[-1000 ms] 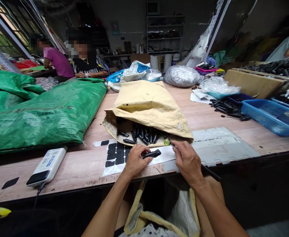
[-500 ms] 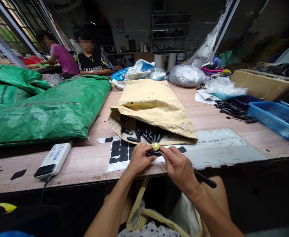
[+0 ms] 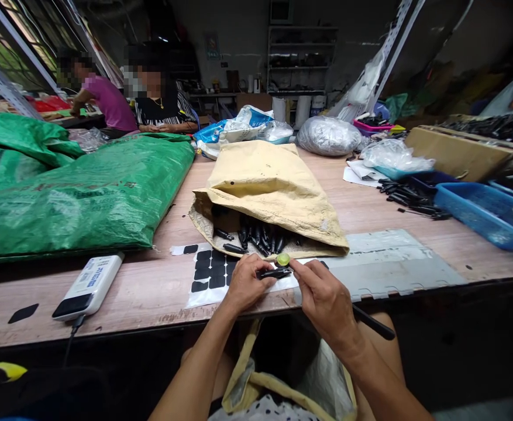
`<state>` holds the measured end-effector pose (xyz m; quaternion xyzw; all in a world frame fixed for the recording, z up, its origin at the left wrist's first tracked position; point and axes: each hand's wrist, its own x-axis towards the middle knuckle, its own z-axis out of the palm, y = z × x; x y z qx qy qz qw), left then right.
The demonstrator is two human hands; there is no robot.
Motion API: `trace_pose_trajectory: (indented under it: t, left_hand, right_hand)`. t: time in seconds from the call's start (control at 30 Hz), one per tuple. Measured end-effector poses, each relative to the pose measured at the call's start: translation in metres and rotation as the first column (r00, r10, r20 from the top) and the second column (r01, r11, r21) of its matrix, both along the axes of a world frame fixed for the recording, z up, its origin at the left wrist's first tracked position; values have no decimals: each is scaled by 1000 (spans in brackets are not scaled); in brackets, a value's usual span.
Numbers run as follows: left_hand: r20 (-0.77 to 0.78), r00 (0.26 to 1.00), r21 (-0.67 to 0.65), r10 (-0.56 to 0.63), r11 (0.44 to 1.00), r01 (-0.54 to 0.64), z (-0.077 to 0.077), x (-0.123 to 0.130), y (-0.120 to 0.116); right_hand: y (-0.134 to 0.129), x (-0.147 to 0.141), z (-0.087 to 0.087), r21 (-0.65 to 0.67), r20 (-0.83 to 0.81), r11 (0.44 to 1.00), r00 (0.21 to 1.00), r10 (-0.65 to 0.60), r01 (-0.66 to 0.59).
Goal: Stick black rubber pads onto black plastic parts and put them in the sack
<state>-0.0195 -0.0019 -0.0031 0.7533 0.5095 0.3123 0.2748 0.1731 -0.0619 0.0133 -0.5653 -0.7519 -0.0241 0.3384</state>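
My left hand point(image 3: 246, 282) is closed on a slim black plastic part point(image 3: 276, 273), which points to the right above the table's front edge. My right hand point(image 3: 325, 297) grips a small mallet point(image 3: 283, 259) with a round yellow-green head; its black handle sticks out behind the wrist. The mallet head hovers just above and beyond the tip of the part; whether they touch I cannot tell. Right behind both hands a beige sack point(image 3: 274, 175) lies with its mouth towards me, and many similar black parts point(image 3: 260, 234) show inside it.
A sheet of black stickers point(image 3: 210, 269) and a grey plate point(image 3: 396, 263) lie at the front. To the left are a green sack point(image 3: 85, 187) and a white power bank point(image 3: 90, 286). Blue trays point(image 3: 484, 213) stand right. Two people sit at the back left.
The mallet head has shifted slightly right, off the black part, leaving more of that part visible. My right hand has moved a little right and down; my left hand keeps its grip.
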Motion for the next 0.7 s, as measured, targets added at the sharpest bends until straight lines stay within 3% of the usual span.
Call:
trace_pose_trajectory:
  t: [0.13, 0.37, 0.7]
  left_hand:
    - [-17, 1000, 13, 2, 1000, -1, 2, 1, 0]
    - [-53, 999, 27, 5, 1000, -4, 8, 2, -1]
    - [-76, 997, 35, -1, 999, 4, 7, 1, -2]
  right_hand:
    - [-2, 3, -3, -52, 43, 999, 999, -12, 14]
    - [12, 24, 2, -14, -80, 995, 991, -104, 104]
    - [37, 59, -38, 69, 57, 978, 978, -198, 194]
